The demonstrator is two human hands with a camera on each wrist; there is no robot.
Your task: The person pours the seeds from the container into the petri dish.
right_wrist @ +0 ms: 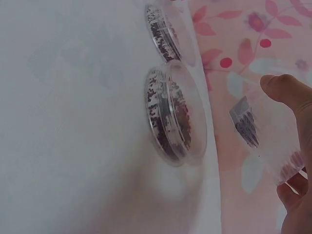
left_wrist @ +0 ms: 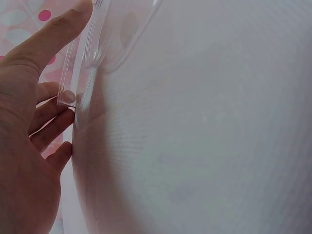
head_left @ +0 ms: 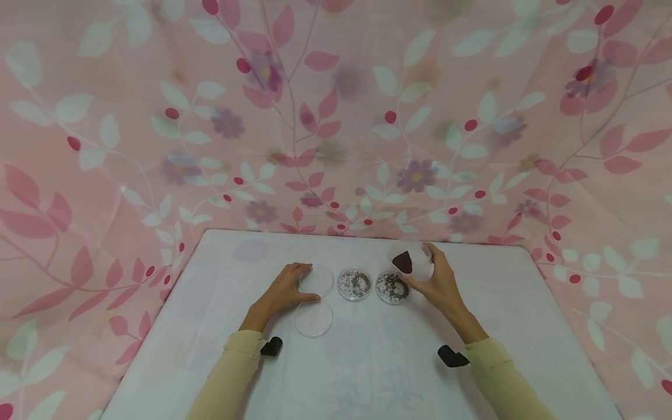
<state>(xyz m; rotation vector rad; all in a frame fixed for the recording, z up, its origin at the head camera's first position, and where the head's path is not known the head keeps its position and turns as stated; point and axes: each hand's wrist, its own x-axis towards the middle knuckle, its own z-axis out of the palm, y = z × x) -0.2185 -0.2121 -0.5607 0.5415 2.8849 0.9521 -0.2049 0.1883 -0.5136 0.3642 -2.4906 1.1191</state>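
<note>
My left hand (head_left: 286,289) grips a clear round petri dish (head_left: 317,281) by its edges, thumb on the near side and fingers on the far side. A second clear round piece (head_left: 314,319) lies just nearer, by the thumb. To the right sit two petri dishes, the middle one (head_left: 354,284) and the right one (head_left: 392,288), both with a speckled white and dark brown fill. My right hand (head_left: 440,280) holds a clear plastic cup (head_left: 422,263) tilted over the right dish. Dark brown grains (right_wrist: 246,127) are gathered at one side of that cup.
A white-covered table (head_left: 362,373) lies under everything, its far edge close behind the dishes. Pink floral cloth (head_left: 336,116) rises behind and at both sides. Black wrist mounts, left (head_left: 272,346) and right (head_left: 452,356), project inward from the sleeves.
</note>
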